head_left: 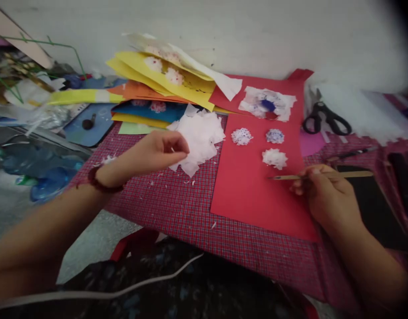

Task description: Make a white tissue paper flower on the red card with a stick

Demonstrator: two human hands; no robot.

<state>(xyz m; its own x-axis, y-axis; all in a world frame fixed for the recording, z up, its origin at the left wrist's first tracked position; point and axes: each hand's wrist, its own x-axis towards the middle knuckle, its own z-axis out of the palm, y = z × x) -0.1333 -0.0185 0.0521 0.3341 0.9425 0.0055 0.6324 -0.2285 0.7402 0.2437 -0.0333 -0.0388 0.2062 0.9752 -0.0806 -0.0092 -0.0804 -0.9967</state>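
My left hand [157, 153] is at the near left side of a pile of white paper pieces [200, 137]. Its thumb and forefinger are pinched together; anything between them is too small to make out. My right hand [330, 195] grips a thin wooden paintbrush [357, 174], its dark tip pointing left over a red sheet [250, 186]. Just above that tip sits a plain white paper flower [275, 158]. Two more flowers lie farther up, one with dark specks [241, 136] and one tinted blue-purple [275, 136]. A white tissue [250, 101] with a dark blue blot lies behind them.
Black-handled scissors [327, 119] lie right of the red sheet. Stacked coloured papers [131, 66], some bearing flowers, lean by the wall. A black sheet [373, 208] is under my right wrist. Paper scraps dot the checked tablecloth [177, 208]. Plastic bottles [54, 181] are at left.
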